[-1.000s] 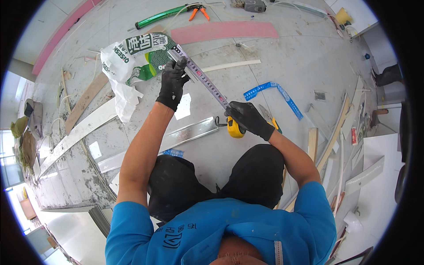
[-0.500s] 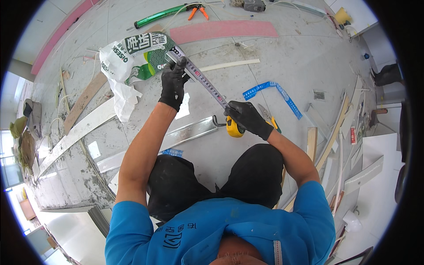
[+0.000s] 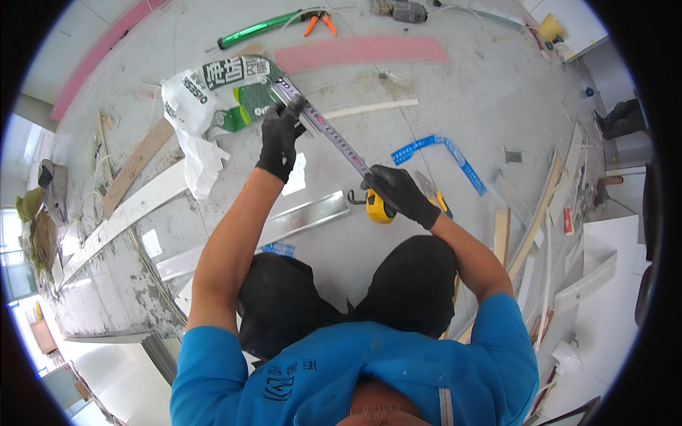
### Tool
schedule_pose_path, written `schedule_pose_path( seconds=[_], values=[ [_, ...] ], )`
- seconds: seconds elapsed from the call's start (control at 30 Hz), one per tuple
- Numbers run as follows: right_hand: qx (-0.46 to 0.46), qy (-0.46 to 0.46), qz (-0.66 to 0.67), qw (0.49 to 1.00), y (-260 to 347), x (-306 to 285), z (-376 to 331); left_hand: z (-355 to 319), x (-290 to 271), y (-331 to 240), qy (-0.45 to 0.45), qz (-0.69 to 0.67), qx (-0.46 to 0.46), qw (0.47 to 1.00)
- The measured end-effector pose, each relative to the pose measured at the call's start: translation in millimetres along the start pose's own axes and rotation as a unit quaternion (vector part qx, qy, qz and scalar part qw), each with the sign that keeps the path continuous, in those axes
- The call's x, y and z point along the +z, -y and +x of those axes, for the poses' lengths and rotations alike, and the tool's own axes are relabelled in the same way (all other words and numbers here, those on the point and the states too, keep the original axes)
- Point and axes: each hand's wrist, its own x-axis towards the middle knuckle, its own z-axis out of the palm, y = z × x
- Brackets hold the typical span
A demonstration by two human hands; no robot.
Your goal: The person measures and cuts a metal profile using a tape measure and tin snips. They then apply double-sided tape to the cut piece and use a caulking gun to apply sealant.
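Observation:
In its black glove, my left hand (image 3: 280, 138) is closed around a short silver metal profile (image 3: 282, 94), whose shape the fingers partly hide. The extended blade (image 3: 335, 136) of a tape measure lies across that piece and slants down to my right hand. My gloved right hand (image 3: 401, 192) grips the tape measure near its yellow case (image 3: 379, 206), which shows under the fingers. A green and white plastic bag (image 3: 238, 92) lies crumpled just beyond my left hand. Beside my right hand, a tool with yellow handles (image 3: 442, 202) rests on the floor.
Around me lie a pink strip (image 3: 359, 50), a bent blue strip (image 3: 455, 153), a shiny metal channel (image 3: 305, 215) and a long white board (image 3: 128, 220). Farther off are orange-handled pliers (image 3: 320, 25) and a green tube (image 3: 259, 30). Wood strips (image 3: 501, 231) crowd the right.
Both hands keep their grips and stay almost in place. The whole view has shifted very slightly, and the blade still spans between the hands.

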Motion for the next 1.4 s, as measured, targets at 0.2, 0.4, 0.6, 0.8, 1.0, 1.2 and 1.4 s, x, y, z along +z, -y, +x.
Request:
schedule_pose_path(
  seconds=[0.2, 0.4, 0.6, 0.8, 1.0, 1.2, 1.4],
  values=[
    [0.055, -0.108, 0.214, 0.969, -45, -14, -20, 2, -14, 13, 0.054, 0.333, 0.175, 0.925],
    [0.236, -0.171, -0.082, 0.953, -197, 27, -124, -14, 5, 12, 0.054, 0.572, 0.251, 0.779],
    [0.148, -0.248, -0.02, 0.957, -193, 71, -166, -17, 6, 17, 0.113, 0.68, 0.186, 0.7],
    [0.117, -0.217, -0.237, 0.94, -227, 73, -165, -10, 1, 41, 0.161, 0.674, 0.291, 0.66],
    [0.242, -0.19, -0.502, 0.808, -238, -19, -141, -16, -8, 50, 0.2, 0.656, 0.241, 0.687],
    [0.308, -0.126, -0.433, 0.838, -243, -38, -139, -27, 11, 48, 0.22, 0.658, 0.17, 0.7],
    [0.207, -0.24, 0.312, 0.896, -167, -47, -106, -47, 42, 33, 0.407, 0.186, -0.201, 0.871]
  ],
)
